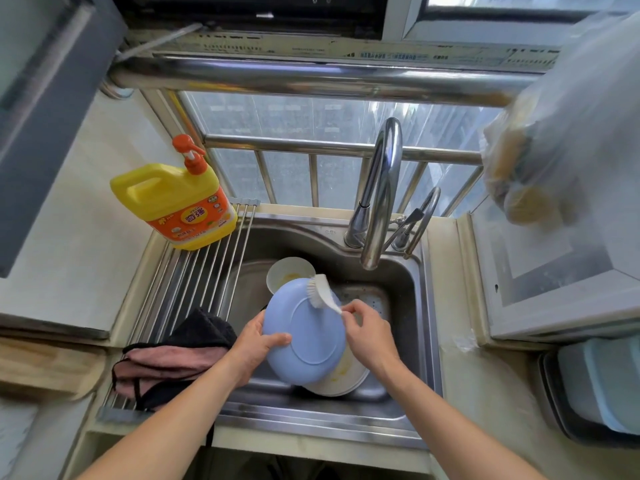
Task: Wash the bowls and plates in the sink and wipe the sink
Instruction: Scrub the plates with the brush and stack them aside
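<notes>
1. The left hand point(258, 344) grips the lower left rim of the blue plate point(306, 330), thumb curled over the underside, which faces the camera. The plate is held tilted above the sink point(420, 306), low in the middle of the frame.
2. The right hand point(369, 332) pinches the handle end of a white dish brush point(322, 292). The brush's long axis runs from the fingers up and to the left, and its bristle head rests on the plate's upper right edge.
3. So the brush meets the plate from the right, the plate's face lies between the two hands, and the right hand is the one nearer the working edge. Judging from this, the next strokes would sweep down and left across the underside while the left hand steadies or turns the plate.
4. More dishes wait in the sink: a white bowl point(289, 273) with yellow residue just above the plate, and white plates point(346, 379) partly hidden below it, also stained.
5. The faucet point(379, 192) arches over the sink at upper right; no running water is visible.
6. A yellow detergent bottle point(176, 199) stands at left on the drying rack point(194, 271), with a dark cloth point(180, 355) lying lower down on it.
</notes>
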The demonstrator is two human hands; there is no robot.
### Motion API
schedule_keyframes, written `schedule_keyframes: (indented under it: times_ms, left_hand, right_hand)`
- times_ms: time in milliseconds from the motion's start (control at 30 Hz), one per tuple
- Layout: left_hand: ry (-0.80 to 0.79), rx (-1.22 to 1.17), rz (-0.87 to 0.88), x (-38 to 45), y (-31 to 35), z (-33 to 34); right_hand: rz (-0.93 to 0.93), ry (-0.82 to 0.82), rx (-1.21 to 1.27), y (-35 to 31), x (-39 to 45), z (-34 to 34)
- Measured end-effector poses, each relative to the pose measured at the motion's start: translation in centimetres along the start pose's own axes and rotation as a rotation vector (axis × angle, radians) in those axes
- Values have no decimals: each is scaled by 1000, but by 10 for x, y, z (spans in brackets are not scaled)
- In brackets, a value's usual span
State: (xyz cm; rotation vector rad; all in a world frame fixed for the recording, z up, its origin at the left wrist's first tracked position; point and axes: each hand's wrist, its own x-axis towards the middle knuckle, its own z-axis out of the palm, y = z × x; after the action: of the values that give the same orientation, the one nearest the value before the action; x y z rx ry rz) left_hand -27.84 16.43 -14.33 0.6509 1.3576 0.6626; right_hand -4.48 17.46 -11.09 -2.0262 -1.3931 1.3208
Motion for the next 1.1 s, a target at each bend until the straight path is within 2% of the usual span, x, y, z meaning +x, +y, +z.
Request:
schedule_keyframes:
  times_ms: [67, 133, 233, 333, 367, 500, 567, 633, 767, 933, 1100]
  left_hand:
    - [-4, -16, -12, -1, 6, 0]
    - [13, -18, 14, -5, 17, 0]
    - [35, 49, 122, -10, 40, 0]
    - [27, 216, 269, -15, 66, 4]
    - [20, 335, 350, -17, 73, 5]
    - [39, 1067, 686, -16, 76, 6]
    - [61, 1338, 736, -11, 60, 6]
    - [102, 1495, 728, -2, 35, 5]
    - [284, 1522, 569, 17, -7, 7]
    - [474, 1441, 469, 40, -23, 15]
    - [797, 1045, 254, 52, -54, 24]
  right_hand:
    - [-67, -37, 22, 0, -3, 0]
    - [-13, 64, -55, 10, 0, -7]
    - [149, 141, -216, 27, 4, -22]
    - [137, 108, -269, 30, 5, -26]
    - [125, 101, -279, 29, 5, -25]
    - [126, 47, -293, 28, 5, -16]
    - [145, 25, -314, 31, 4, -8]
    - [158, 8, -331, 37, 1, 2]
    - [170, -26, -354, 49, -4, 17]
    - [197, -39, -348, 62, -6, 29]
    - [233, -63, -362, 72, -4, 34]
